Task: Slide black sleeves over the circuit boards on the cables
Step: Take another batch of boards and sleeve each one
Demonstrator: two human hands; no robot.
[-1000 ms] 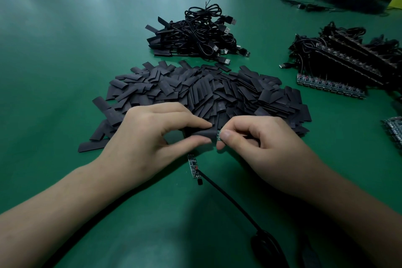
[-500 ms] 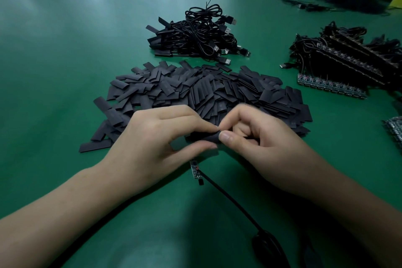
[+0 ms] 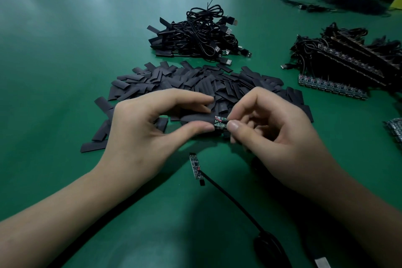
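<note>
— So, where is the black sleeve (image 3: 196, 118)?
— Just above the tabletop (image 3: 65, 54), at the near edge of the sleeve pile (image 3: 191, 85). The left hand (image 3: 148, 135) grips it, fingers pinched near its right end.
— And the circuit board (image 3: 220, 123)?
— Its end pokes out of the sleeve's right mouth. The right hand (image 3: 276, 137) pinches that end with curled fingers.
— Anything nearer?
— A second circuit board (image 3: 195, 166) lies flat on the tabletop below the hands, its black cable (image 3: 235, 202) running toward the lower right.
— Further out?
— A bundle of USB cables (image 3: 202, 35) sits behind the pile, and stacked boards with cables (image 3: 348, 65) lie at the far right.
</note>
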